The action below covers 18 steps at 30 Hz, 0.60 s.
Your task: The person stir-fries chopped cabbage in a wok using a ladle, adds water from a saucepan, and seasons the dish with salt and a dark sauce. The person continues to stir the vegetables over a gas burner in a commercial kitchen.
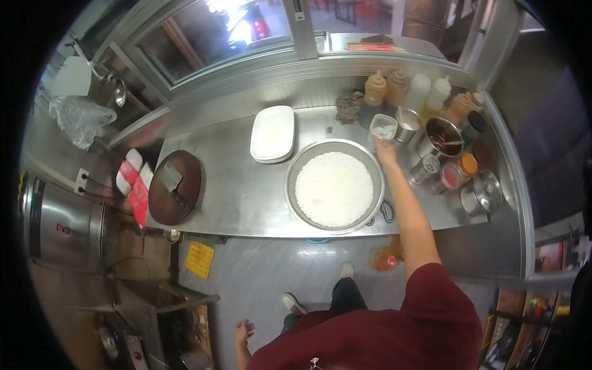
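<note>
My right hand [386, 151] reaches across the steel counter and grips the near side of a clear plastic container [385, 124] with white contents. Just left of that arm stands a large round metal pan [291, 196] holding a wide layer of white rice [334, 189]. Scissors [387, 210], by their look, lie partly under the pan's right edge; only the handles show. A steel cup [408, 125] with white contents and a utensil is beside the container. My left hand [244, 331] hangs low over the floor, fingers loosely bent, with nothing visible in it.
Squeeze bottles [420, 90] line the back right. Near them are a steel pot of dark sauce [438, 144], a shaker [425, 169] and a lidded pot [481, 192]. White trays [273, 133] are stacked behind the pan. A cleaver [170, 178] rests on a round chopping board [178, 208].
</note>
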Available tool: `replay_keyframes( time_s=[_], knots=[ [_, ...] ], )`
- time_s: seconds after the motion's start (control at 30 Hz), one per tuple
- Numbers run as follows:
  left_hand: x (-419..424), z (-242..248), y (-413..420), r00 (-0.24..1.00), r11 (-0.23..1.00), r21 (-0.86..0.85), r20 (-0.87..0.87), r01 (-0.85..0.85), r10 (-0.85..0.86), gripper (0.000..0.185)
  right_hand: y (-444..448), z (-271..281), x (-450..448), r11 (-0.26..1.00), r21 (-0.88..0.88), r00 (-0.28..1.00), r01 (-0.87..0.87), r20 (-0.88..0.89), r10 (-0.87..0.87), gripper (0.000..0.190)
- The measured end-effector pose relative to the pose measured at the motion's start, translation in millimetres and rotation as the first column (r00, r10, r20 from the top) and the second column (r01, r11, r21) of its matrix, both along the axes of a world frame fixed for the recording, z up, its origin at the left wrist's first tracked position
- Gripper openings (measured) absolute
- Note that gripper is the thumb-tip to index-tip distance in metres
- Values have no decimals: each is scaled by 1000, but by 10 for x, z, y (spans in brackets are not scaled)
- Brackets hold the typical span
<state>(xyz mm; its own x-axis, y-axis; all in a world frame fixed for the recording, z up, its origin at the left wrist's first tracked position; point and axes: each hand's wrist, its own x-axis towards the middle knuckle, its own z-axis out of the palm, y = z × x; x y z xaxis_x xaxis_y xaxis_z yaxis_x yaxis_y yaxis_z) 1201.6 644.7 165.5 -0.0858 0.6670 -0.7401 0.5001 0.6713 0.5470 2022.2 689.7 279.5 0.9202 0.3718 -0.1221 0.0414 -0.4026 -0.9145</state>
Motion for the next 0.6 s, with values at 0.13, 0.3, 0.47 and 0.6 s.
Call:
replay_keyframes(
  time_s=[0.13, 0.3, 0.47, 0.6],
  knots=[
    [247, 269, -140, 991, 994, 14, -77, -107, 107, 38, 123, -4, -92, 954, 255, 932, 158, -358, -58, 29],
    [557, 459, -204, 994, 998, -61, -111, 9, -15, 35, -163, -112, 26, 850, 469, 845, 238, -532, 57, 23],
    [849, 423, 122, 991, 992, 31, 41, 123, -124, 36, -663, -446, 78, 965, 201, 979, 169, 81, -188, 30],
    [954, 500, 120, 988, 979, 203, 151, 6, -38, 33, -1208, 201, -1023, 990, -10, 970, -139, -204, 134, 31]
  ],
)
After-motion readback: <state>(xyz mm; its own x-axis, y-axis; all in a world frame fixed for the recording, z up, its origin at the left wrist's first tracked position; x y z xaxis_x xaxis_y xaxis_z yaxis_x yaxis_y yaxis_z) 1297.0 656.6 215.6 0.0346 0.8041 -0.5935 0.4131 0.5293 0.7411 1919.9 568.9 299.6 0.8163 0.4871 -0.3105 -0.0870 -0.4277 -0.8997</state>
